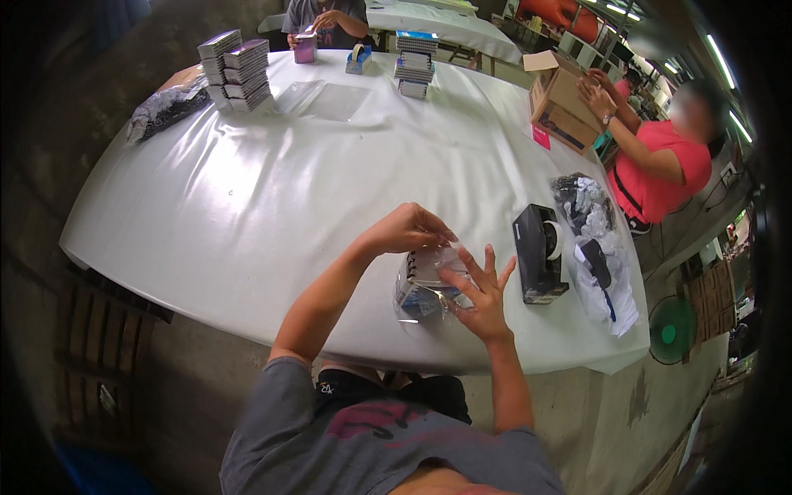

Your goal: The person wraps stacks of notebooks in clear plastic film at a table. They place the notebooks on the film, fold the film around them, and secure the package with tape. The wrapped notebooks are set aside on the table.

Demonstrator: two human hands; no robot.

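Observation:
A stack of small spiral-bound notebooks (419, 285), loosely covered in clear plastic, stands near the table's front edge. Over its far top edge, my left hand (406, 229) bends its fingers into a pinch on the clear plastic film. My right hand (483, 299) spreads its fingers across the right side of the stack, the fingertips touching the plastic. To the right of that hand is a black tape dispenser (540, 256) with a roll of clear tape.
Crumpled plastic bags (606, 280) lie at the right edge. Notebook stacks (235, 70) and flat clear bags (330, 101) lie far left, another stack (414, 66) and a blue tape dispenser (359, 59) far centre. Co-workers handle a carton (563, 103) and a notebook pack (305, 47).

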